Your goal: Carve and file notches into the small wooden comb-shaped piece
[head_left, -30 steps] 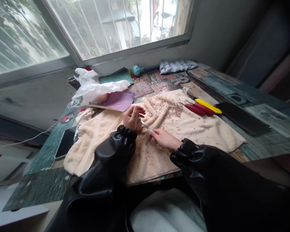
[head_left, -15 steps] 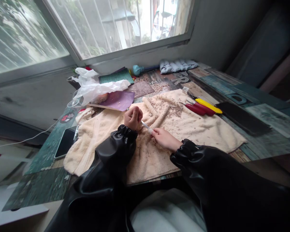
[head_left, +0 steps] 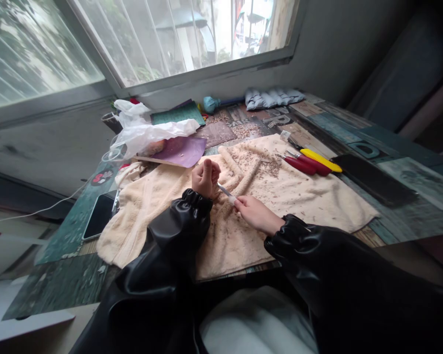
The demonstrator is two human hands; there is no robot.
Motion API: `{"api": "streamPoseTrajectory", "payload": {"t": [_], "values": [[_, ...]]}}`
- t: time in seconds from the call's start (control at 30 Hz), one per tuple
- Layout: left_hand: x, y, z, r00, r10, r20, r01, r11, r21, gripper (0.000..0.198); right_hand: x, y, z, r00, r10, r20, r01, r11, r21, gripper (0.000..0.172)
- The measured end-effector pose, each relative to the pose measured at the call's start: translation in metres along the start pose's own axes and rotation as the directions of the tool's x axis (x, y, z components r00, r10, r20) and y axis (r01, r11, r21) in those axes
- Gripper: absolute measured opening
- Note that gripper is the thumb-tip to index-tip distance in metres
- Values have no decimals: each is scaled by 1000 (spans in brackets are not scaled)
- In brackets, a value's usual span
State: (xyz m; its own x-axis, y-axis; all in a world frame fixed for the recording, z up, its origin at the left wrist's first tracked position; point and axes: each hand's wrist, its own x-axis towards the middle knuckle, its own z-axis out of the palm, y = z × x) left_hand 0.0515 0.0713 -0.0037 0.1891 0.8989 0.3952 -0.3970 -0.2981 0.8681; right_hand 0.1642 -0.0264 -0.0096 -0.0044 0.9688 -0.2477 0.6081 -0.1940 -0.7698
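With the gap between the hands as the clock's centre and 12 pointing away from the person, a slim, straight, knife-like tool with a grey blade and a whitish collar lies right at the middle, its blade pointing between 10 and 11 o'clock. The right hand, at 4 o'clock, has its fingers closed around the rear of this tool. The left hand, at 10 o'clock, has its fingers curled inward and its thumb raised beside the blade's end; whether they grasp a small piece, I cannot tell.

Both hands are above a cream, fluffy towel, with small brown shavings scattered around 2 o'clock. Between 2 and 3 lie two red-handled tools and a yellow-handled tool; a flat black slab is at 3. A purple sheet lies toward 10 to 11, near a crumpled white plastic bag.

The knife-like tool looks light and stiff, its blade probably sharp and thin enough to chip if twisted. The rear handle seems the safe hold, with fingers kept behind the collar. The towel should handle as soft and limp, likely to bunch under pressure.
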Motion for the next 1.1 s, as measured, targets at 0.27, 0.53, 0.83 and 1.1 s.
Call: {"api": "streamPoseTrajectory", "payload": {"t": [0.27,0.53,0.83,1.1], "values": [[-2,2,-10,998,-6,55,9,998,-69,52,22,-12,15,999,18,-33,-18,1000,16,28],[-5,-2,-2,994,111,-23,-111,994,13,55,-16,6,9,1000,22,-18,-21,999,49,32],[-11,-1,2,992,114,62,-114,993,-9,54,17,-10,17,999,18,-48,-15,997,73,30],[-7,-5,-3,993,25,117,-21,999,-32,46,-10,4,10,999,30,-36,-25,992,125,31]]}}
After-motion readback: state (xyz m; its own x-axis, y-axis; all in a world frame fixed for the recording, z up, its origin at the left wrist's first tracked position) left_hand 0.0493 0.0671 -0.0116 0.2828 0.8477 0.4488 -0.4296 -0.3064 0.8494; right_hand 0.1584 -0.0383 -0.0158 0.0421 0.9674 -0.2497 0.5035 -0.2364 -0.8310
